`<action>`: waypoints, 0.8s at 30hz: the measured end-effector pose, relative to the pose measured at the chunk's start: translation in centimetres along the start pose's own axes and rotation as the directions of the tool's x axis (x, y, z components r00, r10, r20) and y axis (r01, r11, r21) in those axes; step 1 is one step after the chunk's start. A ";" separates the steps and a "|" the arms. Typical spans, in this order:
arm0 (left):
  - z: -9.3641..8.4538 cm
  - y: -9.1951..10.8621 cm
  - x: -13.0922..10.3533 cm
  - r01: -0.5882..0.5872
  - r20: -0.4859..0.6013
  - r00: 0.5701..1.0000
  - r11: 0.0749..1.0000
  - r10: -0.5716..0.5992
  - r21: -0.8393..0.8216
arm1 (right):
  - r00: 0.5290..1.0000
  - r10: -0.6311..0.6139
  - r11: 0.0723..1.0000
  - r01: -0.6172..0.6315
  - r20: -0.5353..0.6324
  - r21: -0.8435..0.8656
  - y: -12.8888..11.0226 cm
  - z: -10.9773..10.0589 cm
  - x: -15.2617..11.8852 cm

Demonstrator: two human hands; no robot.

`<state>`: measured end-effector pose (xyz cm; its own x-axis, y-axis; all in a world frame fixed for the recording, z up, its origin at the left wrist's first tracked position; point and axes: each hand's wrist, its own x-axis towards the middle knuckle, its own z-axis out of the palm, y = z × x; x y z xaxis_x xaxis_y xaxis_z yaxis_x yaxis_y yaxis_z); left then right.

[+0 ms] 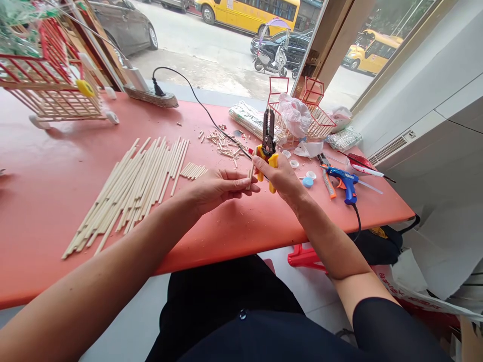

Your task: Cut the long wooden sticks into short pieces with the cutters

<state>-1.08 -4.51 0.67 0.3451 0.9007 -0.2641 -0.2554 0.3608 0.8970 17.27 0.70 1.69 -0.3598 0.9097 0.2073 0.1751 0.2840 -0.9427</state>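
Between the thumb and fingers of my left hand [228, 188] are short wooden sticks [250, 176], held upright; their exact number is hard to make out. My right hand [281, 176] is closed around the yellow handles of wire strippers [268, 133], whose dark jaws point away from me. Its thumb and fingertips reach close to the upper end of the sticks. Left of my left hand lies a row of short cut sticks [193, 171], beside a large spread of long wooden sticks [139, 186]. Small offcuts [226, 143] are scattered beyond both hands.
A blue glue gun [343, 183] and orange-handled pliers [327, 176] lie at the right. White caps [294, 163] and a blue cap [307, 182] are nearer. Small stick-built carts [320, 123] stand behind, another cart [64, 85] at far left. A black cable [196, 90] crosses the red table [226, 236].
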 end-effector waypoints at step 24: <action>-1.5 1.7 -0.9 -0.311 -0.192 0.890 0.859 0.413 0.407 | 0.979 0.096 0.965 -0.049 0.177 -0.256 -2.7 -3.1 -0.4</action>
<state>-3.22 -4.31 1.93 0.0283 0.9973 0.0674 0.0411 -0.0685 0.9968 19.85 0.50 4.94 -0.4976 0.8649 0.0659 0.4212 0.3073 -0.8533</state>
